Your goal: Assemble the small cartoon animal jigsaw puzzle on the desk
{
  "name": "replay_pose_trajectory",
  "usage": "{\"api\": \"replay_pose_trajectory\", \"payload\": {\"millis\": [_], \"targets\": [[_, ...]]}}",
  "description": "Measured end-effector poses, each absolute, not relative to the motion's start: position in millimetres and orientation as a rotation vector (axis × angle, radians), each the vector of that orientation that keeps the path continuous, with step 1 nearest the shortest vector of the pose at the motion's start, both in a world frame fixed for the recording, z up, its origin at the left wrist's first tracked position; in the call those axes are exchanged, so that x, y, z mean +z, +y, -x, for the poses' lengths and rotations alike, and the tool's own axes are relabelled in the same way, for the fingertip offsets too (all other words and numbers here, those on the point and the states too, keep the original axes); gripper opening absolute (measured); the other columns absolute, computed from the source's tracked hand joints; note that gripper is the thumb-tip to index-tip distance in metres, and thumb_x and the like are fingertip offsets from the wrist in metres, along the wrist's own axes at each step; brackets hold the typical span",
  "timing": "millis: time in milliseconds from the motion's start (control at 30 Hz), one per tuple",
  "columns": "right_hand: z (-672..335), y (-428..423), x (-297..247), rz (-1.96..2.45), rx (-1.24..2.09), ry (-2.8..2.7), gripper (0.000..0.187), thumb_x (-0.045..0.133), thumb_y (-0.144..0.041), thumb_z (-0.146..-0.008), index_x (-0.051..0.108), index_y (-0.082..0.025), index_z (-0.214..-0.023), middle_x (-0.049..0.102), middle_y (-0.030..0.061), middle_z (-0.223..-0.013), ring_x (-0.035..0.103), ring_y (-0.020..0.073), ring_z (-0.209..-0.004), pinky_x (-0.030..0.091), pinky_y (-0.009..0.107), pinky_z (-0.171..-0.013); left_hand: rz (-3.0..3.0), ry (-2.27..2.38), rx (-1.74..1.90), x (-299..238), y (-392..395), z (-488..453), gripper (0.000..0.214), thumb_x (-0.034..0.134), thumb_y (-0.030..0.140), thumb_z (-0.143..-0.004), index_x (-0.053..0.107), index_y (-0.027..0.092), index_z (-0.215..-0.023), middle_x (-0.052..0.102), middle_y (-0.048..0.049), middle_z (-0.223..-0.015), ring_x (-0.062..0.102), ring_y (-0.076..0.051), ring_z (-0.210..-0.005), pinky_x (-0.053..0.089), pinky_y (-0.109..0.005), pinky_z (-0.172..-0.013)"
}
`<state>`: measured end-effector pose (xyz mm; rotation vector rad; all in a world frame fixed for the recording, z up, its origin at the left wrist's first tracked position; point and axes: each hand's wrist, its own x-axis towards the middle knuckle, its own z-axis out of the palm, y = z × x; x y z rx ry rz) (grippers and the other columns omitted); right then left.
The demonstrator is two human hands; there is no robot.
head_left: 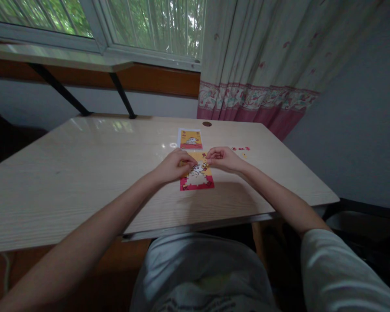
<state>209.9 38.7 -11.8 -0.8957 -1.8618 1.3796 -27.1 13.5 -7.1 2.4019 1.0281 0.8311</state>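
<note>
A jigsaw puzzle (208,183) with a yellow upper part, a red lower border and a white cartoon figure lies flat on the table. Pale tabletop shows through a jagged gap in its lower middle. My left hand (178,164) is over its left side, fingers curled and thumb and fingertips brought together near the white figure. At the upper right edge, my right hand (223,158) has its thumb and index finger pinched close to the puzzle. Whatever is between the fingertips of either hand is too small to make out.
Just behind the puzzle lies a matching picture card (191,140). Several loose red puzzle pieces (241,148) and a small yellow piece (245,155) are to the right. The wooden table (84,173) has a round cable hole (207,124) near the curtain (256,95).
</note>
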Motion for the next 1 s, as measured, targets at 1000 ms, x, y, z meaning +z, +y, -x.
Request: {"api": "replay_pose_trajectory", "payload": {"millis": [1000], "targets": [[-191.1, 17.5, -17.5, 1.003, 0.189, -2.168, 0.026, 0.062, -0.044, -0.088, 0.069, -0.024, -0.101, 0.069, 0.0075, -0.094, 0.06, 0.0237, -0.092, 0.039, 0.041, -0.089, -1.577, 1.051, 1.125, -19.6, 19.6, 12.3, 0.015, 0.066, 0.032, -0.068, 0.067, 0.017, -0.067, 0.065, -0.0053, -0.073, 0.059, -0.018, -0.074, 0.048, -0.038, -0.075]]}}
